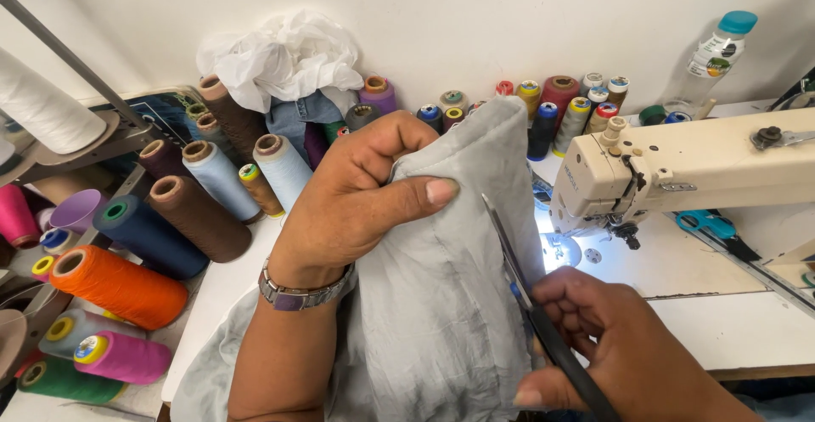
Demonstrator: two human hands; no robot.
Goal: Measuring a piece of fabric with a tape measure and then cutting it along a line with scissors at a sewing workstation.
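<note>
**Head view: grey cloth gripped and met by scissors**

In the head view, a grey cloth (441,303) is held up in the middle of the frame. Its upper fold is clenched by the left hand (361,197), thumb pressed flat across the front, a metal watch (301,290) worn on the wrist. Black-handled scissors (531,303) are grasped by the right hand (607,346) at lower right, and the blades are laid against the cloth's right edge, just beside the left thumb. Thread cones (170,218) in many colours are stacked to the left, and small spools (560,104) are lined along the wall. A cream sewing machine (679,167) is seen at right, with a plastic bottle (713,57) behind it.
</note>
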